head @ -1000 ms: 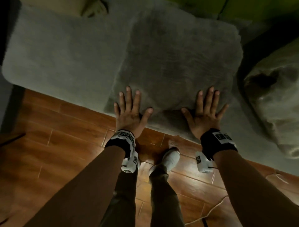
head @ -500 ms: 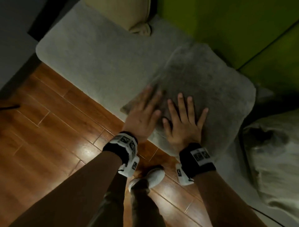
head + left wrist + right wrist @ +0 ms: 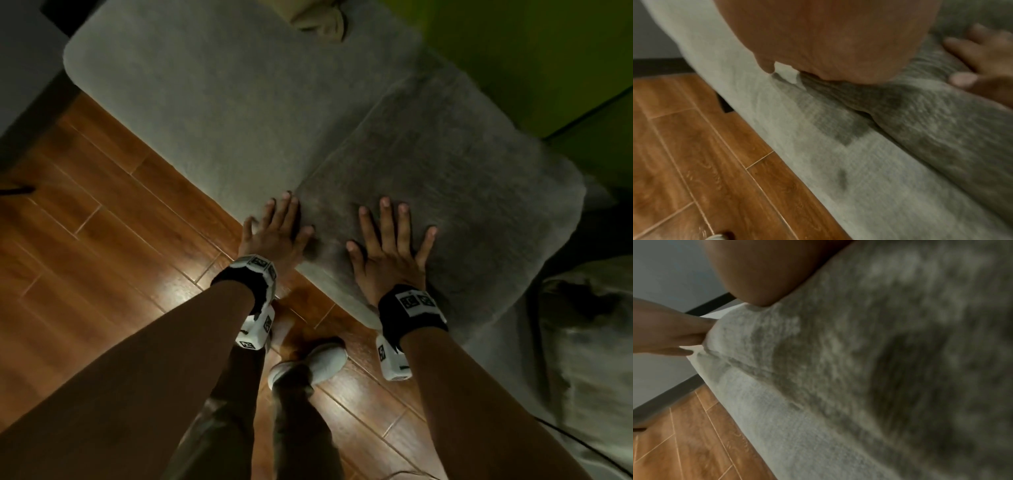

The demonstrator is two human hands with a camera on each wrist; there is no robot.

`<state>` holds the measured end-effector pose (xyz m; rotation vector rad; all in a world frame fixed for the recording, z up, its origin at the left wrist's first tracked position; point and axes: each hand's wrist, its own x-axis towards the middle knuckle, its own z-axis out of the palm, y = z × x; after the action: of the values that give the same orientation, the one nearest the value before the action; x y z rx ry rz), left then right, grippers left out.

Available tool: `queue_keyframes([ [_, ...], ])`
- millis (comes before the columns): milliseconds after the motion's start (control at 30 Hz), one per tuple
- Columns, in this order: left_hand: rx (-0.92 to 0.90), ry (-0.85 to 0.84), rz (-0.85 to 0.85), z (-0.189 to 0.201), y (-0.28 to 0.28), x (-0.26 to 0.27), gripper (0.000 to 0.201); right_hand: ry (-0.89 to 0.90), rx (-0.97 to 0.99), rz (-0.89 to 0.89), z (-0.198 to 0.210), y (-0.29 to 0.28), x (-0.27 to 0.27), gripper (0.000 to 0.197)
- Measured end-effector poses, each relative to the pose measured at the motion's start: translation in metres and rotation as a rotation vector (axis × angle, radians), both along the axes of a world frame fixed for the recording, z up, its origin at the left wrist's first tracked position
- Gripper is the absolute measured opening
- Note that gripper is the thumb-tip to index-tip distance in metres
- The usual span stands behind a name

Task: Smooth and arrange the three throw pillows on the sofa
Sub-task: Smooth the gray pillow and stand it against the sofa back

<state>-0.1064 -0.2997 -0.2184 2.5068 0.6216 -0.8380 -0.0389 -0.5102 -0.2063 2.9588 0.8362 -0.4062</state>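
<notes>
Hands lie flat on a dark grey, plush, square throw pillow (image 3: 445,192) that rests on the seat of a light grey fabric sofa (image 3: 219,102), its near edge reaching the seat's front edge. The right hand (image 3: 388,253) presses palm down on the pillow's near part, fingers straight and spread, gripping nothing. The left hand (image 3: 274,233) sits at the pillow's near left corner, fingers extended and close together; its thumb side touches the pillow while the outer fingers lie over the sofa seat beside it. Blur in the head view makes its little finger hard to read, but the hand appears open and holds nothing. In the left wrist view the palm (image 3: 828,40) bears down on the pillow's edge, which dents under it.

A beige cloth pillow (image 3: 318,20) shows only by its corner at the far edge of the seat, well apart from the hands. A pale, crumpled, silky pillow (image 3: 582,342) lies at the right, just beside the dark grey one. Behind the sofa stands a green wall (image 3: 534,51). Below the seat runs a brown wood-plank floor (image 3: 102,240), where a foot in a white shoe (image 3: 315,363) stands between the forearms. Both wrists wear black bands carrying white cameras.
</notes>
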Motion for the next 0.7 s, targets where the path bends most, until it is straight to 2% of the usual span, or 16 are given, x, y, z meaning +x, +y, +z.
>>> queue_keyframes([
  [133, -0.165, -0.221, 0.289, 0.025, 0.017, -0.002, 0.061, -0.015, 0.003, -0.004, -0.003, -0.003, -0.001, 0.066],
  [200, -0.191, -0.208, 0.369, 0.035, 0.026, 0.000, 0.059, -0.034, 0.017, -0.003, -0.002, -0.004, -0.002, 0.066],
  [333, -0.073, -0.117, 0.335, 0.041, 0.050, -0.001, 0.030, -0.050, 0.073, 0.054, 0.019, -0.005, -0.005, 0.071],
  [433, -0.040, -0.074, 0.333, 0.049, 0.053, 0.005, 0.029, -0.068, 0.110, 0.084, 0.051, -0.020, -0.017, 0.073],
  [500, -0.038, -0.188, 0.381, 0.063, 0.042, 0.009, 0.034, -0.043, 0.143, -0.012, 0.069, -0.044, -0.029, 0.074],
  [533, -0.025, -0.311, 0.371, 0.072, 0.032, 0.011, 0.039, -0.045, 0.175, -0.108, 0.075, -0.058, -0.035, 0.075],
  [600, 0.019, -0.559, 0.231, 0.097, 0.005, 0.015, 0.049, -0.115, 0.327, -0.332, 0.084, -0.087, -0.045, 0.085],
  [700, 0.021, -0.791, -0.141, 0.128, -0.050, 0.024, 0.060, -0.263, 0.578, -0.543, 0.081, -0.119, -0.053, 0.095],
])
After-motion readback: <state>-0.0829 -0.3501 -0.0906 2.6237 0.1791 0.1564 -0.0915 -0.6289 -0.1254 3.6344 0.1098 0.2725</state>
